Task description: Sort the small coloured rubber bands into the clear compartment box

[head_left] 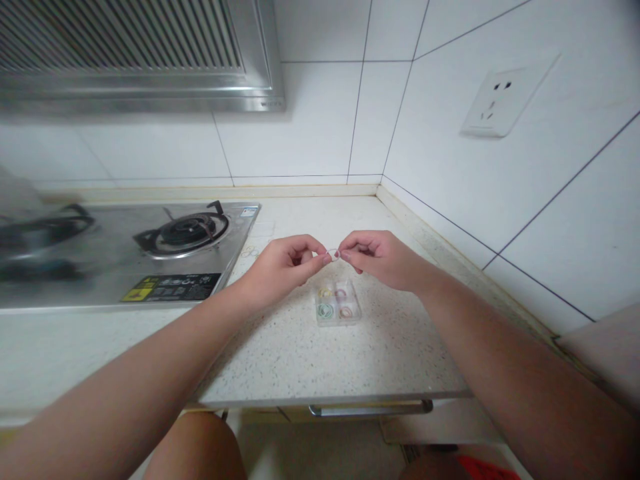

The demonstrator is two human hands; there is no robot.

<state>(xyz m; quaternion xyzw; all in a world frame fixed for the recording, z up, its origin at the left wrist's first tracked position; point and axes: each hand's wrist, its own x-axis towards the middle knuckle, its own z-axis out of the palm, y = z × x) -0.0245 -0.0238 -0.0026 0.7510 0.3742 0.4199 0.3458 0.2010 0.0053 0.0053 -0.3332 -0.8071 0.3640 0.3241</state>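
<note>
My left hand and my right hand meet above the counter, fingertips pinched on opposite sides of a thin pale ring-like band. What the band is made of is too small to tell. Just below the hands, a clear plastic box sits on the counter, split into compartments. Inside lie coloured rings: yellow rings, pinkish rings, green rings and orange-red rings. Beyond my left hand, a few faint loose rings lie on the counter, partly hidden by the hand.
A gas stove with a steel top stands to the left, under a range hood. The speckled counter meets tiled walls behind and right. A wall socket is at the upper right. A drawer handle runs below the counter edge.
</note>
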